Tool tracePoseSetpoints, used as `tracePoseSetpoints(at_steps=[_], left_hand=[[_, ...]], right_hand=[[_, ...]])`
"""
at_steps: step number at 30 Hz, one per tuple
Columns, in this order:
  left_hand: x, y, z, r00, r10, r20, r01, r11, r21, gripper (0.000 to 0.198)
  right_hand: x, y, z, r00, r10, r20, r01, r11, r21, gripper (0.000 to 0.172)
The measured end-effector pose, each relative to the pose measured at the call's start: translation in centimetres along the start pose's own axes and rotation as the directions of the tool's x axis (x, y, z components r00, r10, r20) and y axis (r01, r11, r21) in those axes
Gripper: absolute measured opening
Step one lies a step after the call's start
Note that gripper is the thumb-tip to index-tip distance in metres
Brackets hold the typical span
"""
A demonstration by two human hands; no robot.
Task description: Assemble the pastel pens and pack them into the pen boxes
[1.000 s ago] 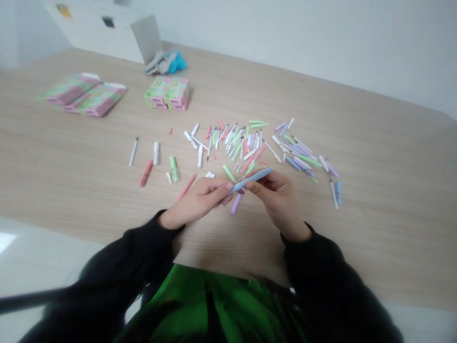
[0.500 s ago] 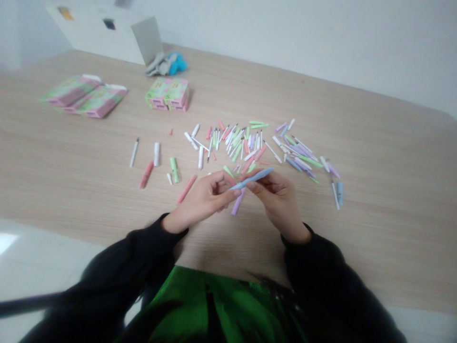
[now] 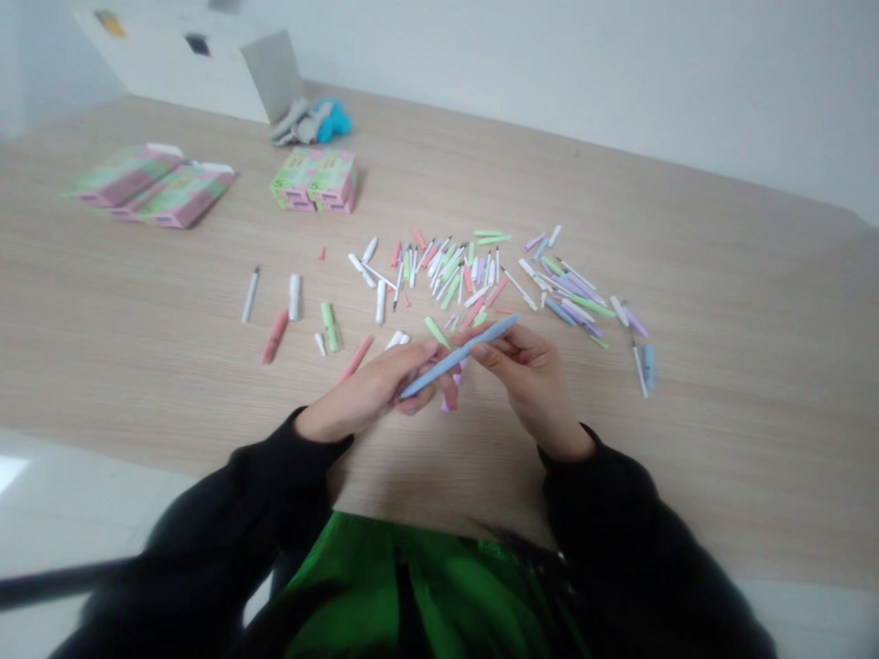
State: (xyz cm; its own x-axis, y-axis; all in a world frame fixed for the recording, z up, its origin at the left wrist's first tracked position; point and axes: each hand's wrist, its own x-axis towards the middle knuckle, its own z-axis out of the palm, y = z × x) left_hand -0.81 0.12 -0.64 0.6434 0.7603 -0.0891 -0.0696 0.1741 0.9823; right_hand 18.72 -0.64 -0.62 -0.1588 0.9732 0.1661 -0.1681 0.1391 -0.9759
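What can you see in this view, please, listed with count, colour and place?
pen: one, blue, held between both hands
pen parts: many, white, pink, green, purple and blue, scattered mid-table
boxes: several, pink and green, far left of table
cloth bundle: one, grey and blue, behind the boxes
carton: one, white, far left corner
table: one, light wood, under it all
left hand: one, grips the pen's near end
right hand: one, grips the pen's far end
sleeves: two, black, bottom of view
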Motion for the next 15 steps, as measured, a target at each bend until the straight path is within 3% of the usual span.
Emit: tracePoseSetpoints(at_steps=[3, 6, 8, 11, 13, 15], left_hand=[[0.06, 0.06, -0.45, 0.989, 0.06, -0.138, -0.042, 0.99, 0.135, 0.046], [0.06, 0.17, -0.64, 0.956, 0.096, -0.278, -0.063, 0.99, 0.126, 0.033], [0.01, 0.13, -0.59, 0.962, 0.045, -0.269, -0.032, 0.998, 0.054, 0.037], [-0.03, -0.07, -0.51, 0.986, -0.02, -0.166, 0.03, 0.998, 0.057, 0.049], [0.03, -0.15, -0.48, 0.978, 0.009, -0.207, 0.017, 0.992, 0.124, 0.053], [0.12, -0.07, -0.39, 0.956, 0.056, -0.289, -0.018, 0.991, 0.134, 0.038]], right_hand=[[-0.02, 0.04, 0.09, 1.0, 0.016, -0.013, -0.016, 1.0, 0.004, 0.016], [-0.09, 0.13, 0.19, 0.999, 0.021, -0.031, -0.021, 1.0, -0.013, 0.016], [-0.13, 0.22, 0.25, 0.999, 0.031, -0.028, -0.032, 0.999, -0.028, 0.017], [-0.12, 0.31, 0.35, 0.998, 0.053, -0.016, -0.054, 0.998, -0.039, 0.023], [-0.06, 0.34, 0.36, 0.998, 0.059, -0.019, -0.059, 0.998, -0.028, 0.023], [0.01, 0.4, 0.33, 0.998, 0.059, -0.033, -0.059, 0.998, -0.02, 0.021]])
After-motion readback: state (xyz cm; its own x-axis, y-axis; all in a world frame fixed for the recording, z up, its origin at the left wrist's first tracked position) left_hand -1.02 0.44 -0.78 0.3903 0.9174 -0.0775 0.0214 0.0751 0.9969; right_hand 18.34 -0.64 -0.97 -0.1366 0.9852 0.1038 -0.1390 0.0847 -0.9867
